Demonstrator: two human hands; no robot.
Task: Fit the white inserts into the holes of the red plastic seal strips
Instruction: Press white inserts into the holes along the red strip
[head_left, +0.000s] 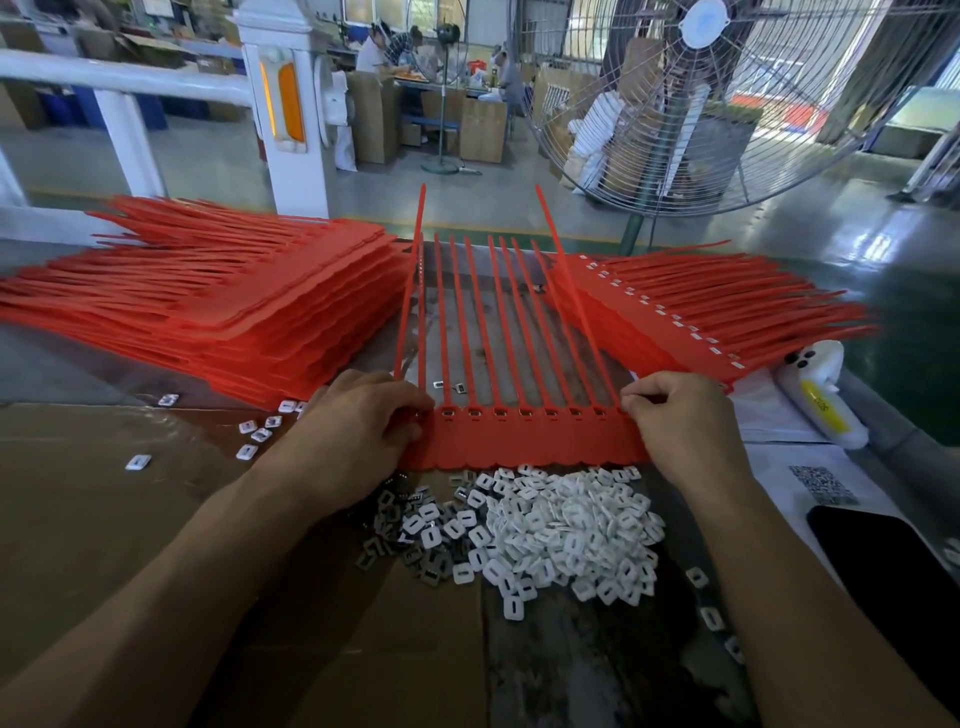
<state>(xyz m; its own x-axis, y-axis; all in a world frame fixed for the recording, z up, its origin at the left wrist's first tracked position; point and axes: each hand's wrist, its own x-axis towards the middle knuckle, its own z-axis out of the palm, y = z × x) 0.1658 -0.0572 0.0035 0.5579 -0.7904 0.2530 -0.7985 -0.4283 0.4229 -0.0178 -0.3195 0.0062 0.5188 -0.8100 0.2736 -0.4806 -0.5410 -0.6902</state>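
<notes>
A joined sheet of red seal strips lies flat on the worktable in the middle of the view, its long tails running away toward the far edge and a row of holes just beyond its broad near band; the left hand grips the sheet's left end, fingers curled over the edge, and the right hand pinches the right end between thumb and fingertips; two tails, one at each end, stand lifted above the rest; just near of the sheet lies a heap of white inserts, with darker grey ones mixed in on its left side and a few strays scattered to the left on brown cardboard; a thick stack of red strips sits far left, and a second fanned stack, white inserts showing in its holes, sits far right; a dark phone rests at the near right; a large fan stands beyond the table.
</notes>
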